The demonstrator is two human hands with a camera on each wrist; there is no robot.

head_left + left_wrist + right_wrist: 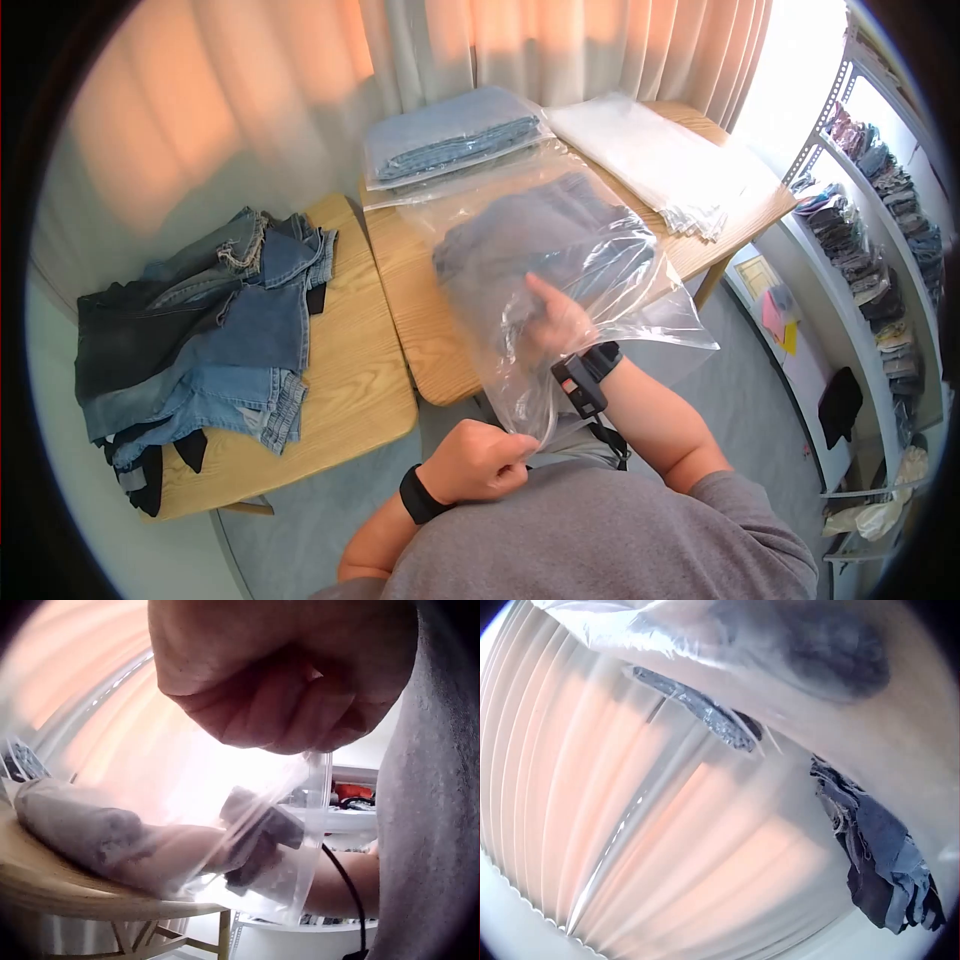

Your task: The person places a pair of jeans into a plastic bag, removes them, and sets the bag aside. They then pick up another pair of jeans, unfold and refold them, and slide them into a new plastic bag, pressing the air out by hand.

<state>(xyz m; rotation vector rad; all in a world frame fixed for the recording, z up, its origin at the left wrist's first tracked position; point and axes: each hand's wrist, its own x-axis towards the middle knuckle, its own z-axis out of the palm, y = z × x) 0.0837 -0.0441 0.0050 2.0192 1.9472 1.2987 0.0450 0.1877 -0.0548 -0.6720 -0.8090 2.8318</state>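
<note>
Folded dark blue-grey jeans (540,225) lie inside a large clear plastic bag (680,325), whose near end hangs past the table edge. My left hand (475,462) pinches the bag's mouth edge between thumb and curled fingers, close to my body. In the left wrist view that fist (285,682) hangs over the clear film. My right hand (560,318) reaches into the bag beside the near side of the jeans, thumb extended, its other fingers partly hidden. The plastic film overlaps my right forearm (337,881) in the left wrist view.
Another bagged stack of folded jeans (460,145) lies at the table's back. Flat clear bags (650,155) are piled at the right. Loose jeans (200,330) heap on the left table (350,400). Shelves of clothes (860,250) stand at right; curtains (230,100) hang behind.
</note>
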